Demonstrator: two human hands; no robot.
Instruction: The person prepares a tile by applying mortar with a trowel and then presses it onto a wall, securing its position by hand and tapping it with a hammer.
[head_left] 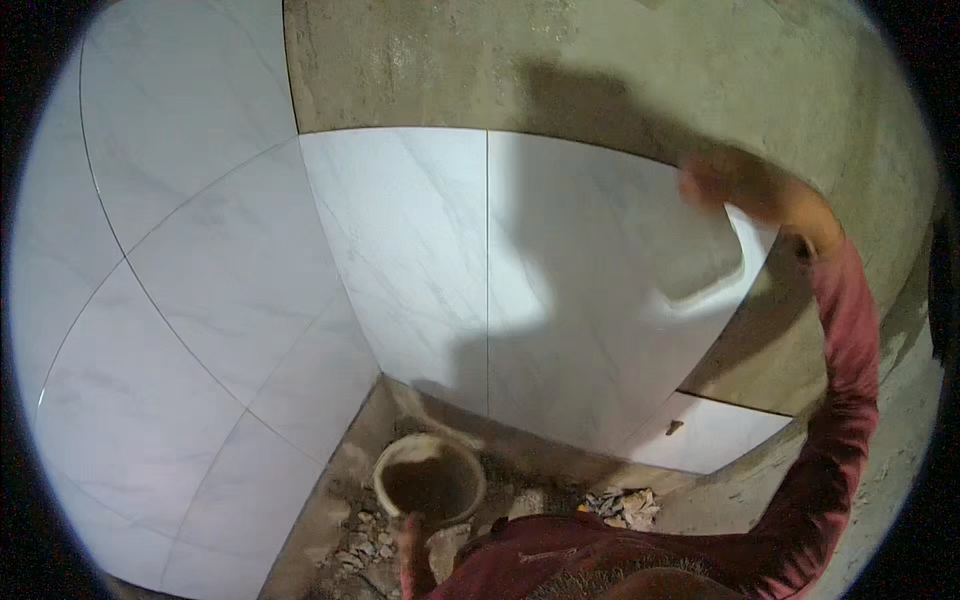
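My right hand (725,190), blurred by motion, is raised at the upper right edge of a white marble-pattern wall tile (570,250), which has a square cut-out (705,260) showing grey behind it; whether the fingers grip the tile is unclear. The red-sleeved arm curves up the right side. My left hand (410,535) is low in the view, just below the rim of a round bucket (480,480); its fingers are too small and dim to read. A narrower white tile (740,430) with a small brown mark or piece on it sits below a strip of bare wall at the right.
Large tiles (190,280) cover the left wall, meeting the back wall in a corner. Bare grey plaster (420,60) runs above the back tiles and down the right. On the floor, rubble (365,550) lies beside the bucket and a pile of scraps (625,510) lies at the foot of the wall.
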